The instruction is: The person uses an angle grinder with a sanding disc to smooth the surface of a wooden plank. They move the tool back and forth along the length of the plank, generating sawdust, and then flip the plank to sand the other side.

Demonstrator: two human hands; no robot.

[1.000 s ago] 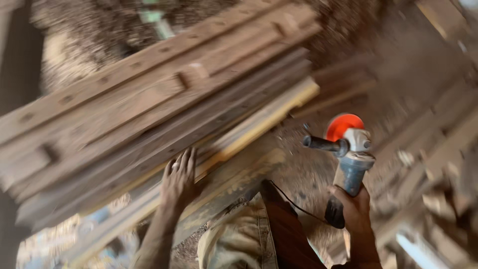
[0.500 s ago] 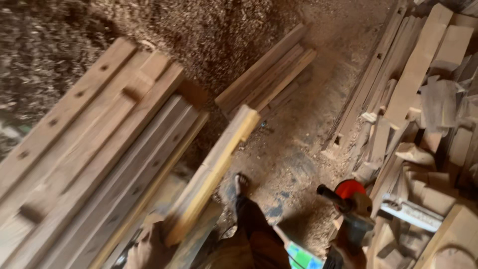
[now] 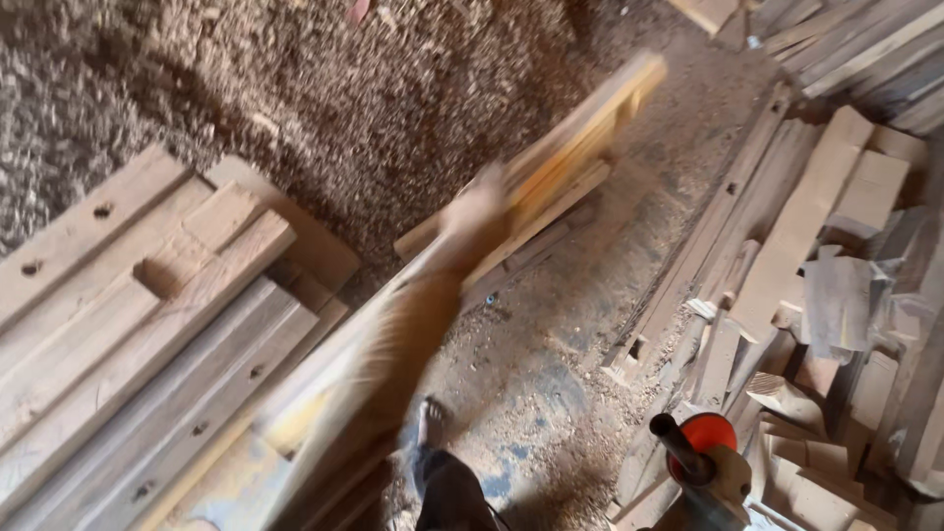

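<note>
My left arm stretches forward in a motion blur. My left hand [image 3: 479,209] grips a long pale wooden plank [image 3: 590,123], which points up and to the right above the sawdust floor. An angle grinder [image 3: 700,460] with an orange guard and a black side handle shows at the bottom right edge. My right hand is below the frame edge and cannot be seen. My foot [image 3: 429,421] stands on the floor beneath my arm.
A stack of worn beams with drilled holes [image 3: 128,334] fills the left. Several planks [image 3: 551,211] lie on the floor behind the lifted one. Boards and offcuts [image 3: 816,265] pile up on the right. A sawdust heap [image 3: 295,88] covers the back.
The pale plank has swung from beside the left stack up and toward the centre right, carried by my left hand. The view has shifted, and the grinder sits lower at the frame edge.
</note>
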